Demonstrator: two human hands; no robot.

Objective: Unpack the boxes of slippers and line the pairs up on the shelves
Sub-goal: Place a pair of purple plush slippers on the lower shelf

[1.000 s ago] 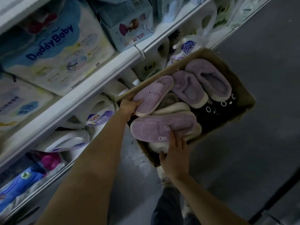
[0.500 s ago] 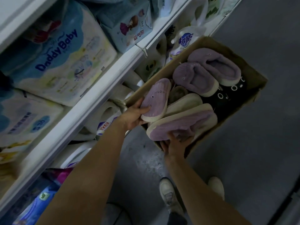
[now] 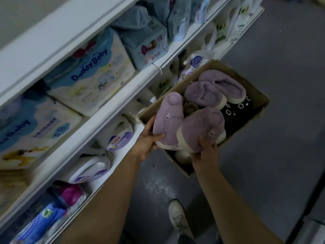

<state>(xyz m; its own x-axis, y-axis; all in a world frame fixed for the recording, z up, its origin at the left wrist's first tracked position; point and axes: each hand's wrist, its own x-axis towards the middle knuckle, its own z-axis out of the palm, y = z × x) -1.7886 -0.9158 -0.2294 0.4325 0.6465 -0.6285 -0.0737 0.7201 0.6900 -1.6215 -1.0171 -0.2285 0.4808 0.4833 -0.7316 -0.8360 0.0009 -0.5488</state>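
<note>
Two purple slippers held side by side over near end of cardboard box [image 3: 260, 95] — left slipper [image 3: 169, 118] in left hand [image 3: 146, 143], thumb curled over its heel; right slipper [image 3: 202, 131] in right hand [image 3: 205, 154], fingers wrapped round its heel. Both grips clenched on slippers. Second purple pair [image 3: 216, 88] and black slippers [image 3: 237, 111] lie in box, which sits on grey floor [image 3: 281, 155] beside white shelves [image 3: 112, 111] stocked with diaper packs [image 3: 91, 74] and detergent jugs [image 3: 121, 136]. White shoe [image 3: 177, 217] below.

Dim, soft footage (edges warped)
</note>
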